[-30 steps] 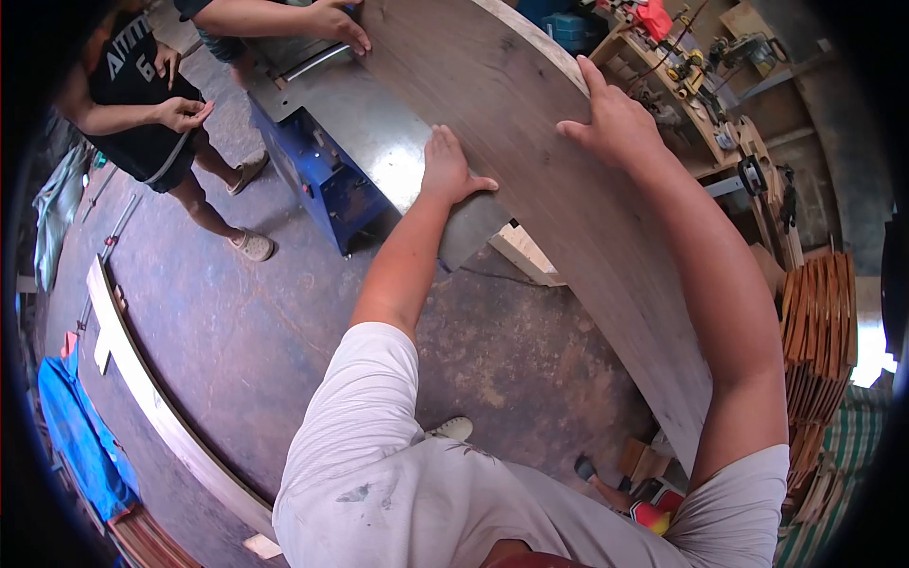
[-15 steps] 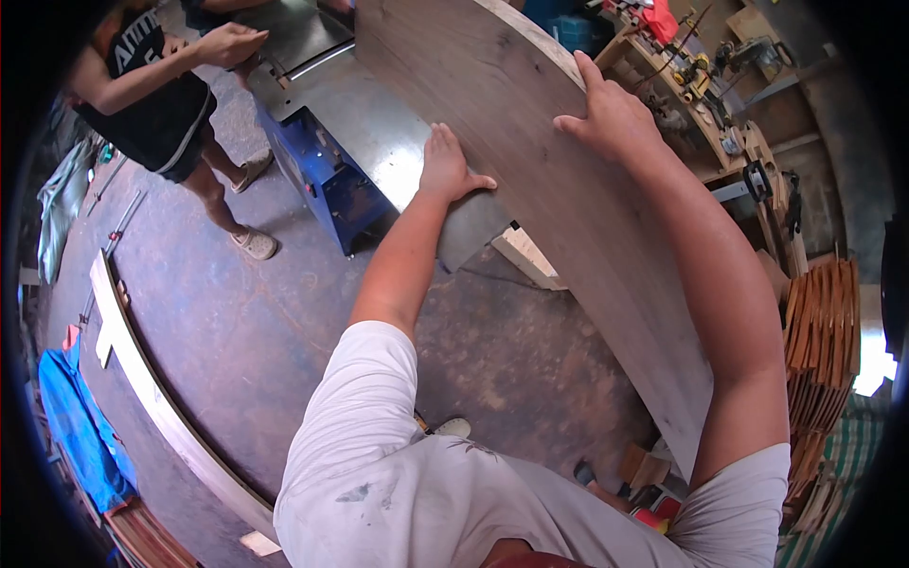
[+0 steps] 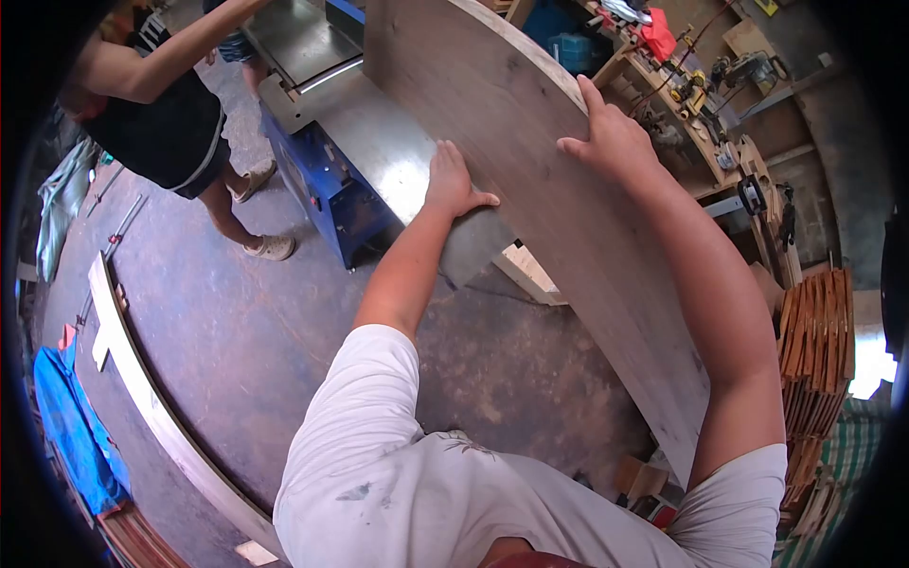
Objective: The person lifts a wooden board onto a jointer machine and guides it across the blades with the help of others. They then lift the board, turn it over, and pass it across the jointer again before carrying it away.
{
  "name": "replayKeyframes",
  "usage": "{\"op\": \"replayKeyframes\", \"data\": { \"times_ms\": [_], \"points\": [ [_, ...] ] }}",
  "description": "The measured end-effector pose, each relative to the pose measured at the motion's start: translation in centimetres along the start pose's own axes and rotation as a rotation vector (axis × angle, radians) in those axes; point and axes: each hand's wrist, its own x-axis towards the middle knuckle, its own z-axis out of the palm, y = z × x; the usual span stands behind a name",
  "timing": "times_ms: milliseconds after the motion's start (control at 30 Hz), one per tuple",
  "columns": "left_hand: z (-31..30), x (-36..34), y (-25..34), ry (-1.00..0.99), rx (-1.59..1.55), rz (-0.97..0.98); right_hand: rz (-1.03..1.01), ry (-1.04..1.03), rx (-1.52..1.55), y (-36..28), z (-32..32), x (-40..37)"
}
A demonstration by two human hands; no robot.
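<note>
A wide wooden board (image 3: 530,180) stands tilted on edge along the grey metal bed (image 3: 374,133) of a blue-based machine. It runs from the far end of the bed down toward my right side. My left hand (image 3: 454,186) is open, with fingers together and stretched out beside the board's lower edge and the thumb toward its near face. Near the top edge, my right hand (image 3: 614,134) holds the board, its thumb on the near face and fingers at the edge. The fingertips on the far side are partly hidden.
A co-worker in a dark top (image 3: 156,123) stands left of the machine, an arm reaching toward its far end. A long pale wooden piece (image 3: 170,417) lies at left near a blue cloth (image 3: 76,426). Tool-laden shelving (image 3: 701,104) and stacked wood strips (image 3: 816,322) stand at right.
The co-worker has leaned in and stretched an arm toward the far end of the machine. The view has shifted slightly; my hands keep their places on and beside the board.
</note>
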Motion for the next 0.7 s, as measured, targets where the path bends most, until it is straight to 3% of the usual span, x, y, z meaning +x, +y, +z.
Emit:
{"op": "replayKeyframes", "data": {
  "times_ms": [100, 300, 700],
  "points": [
    [0.2, 0.2, -0.1, -0.034, 0.018, -0.008, -0.01, 0.019, 0.01, -0.2, -0.1, -0.1],
    [0.9, 0.2, -0.6, 0.087, -0.004, 0.034, -0.025, -0.035, -0.016, -0.4, -0.5, 0.1],
    [0.2, 0.8, -1.1, 0.003, 0.012, 0.0, -0.013, -0.042, -0.033, -1.2, -0.8, 0.7]
  ]
}}
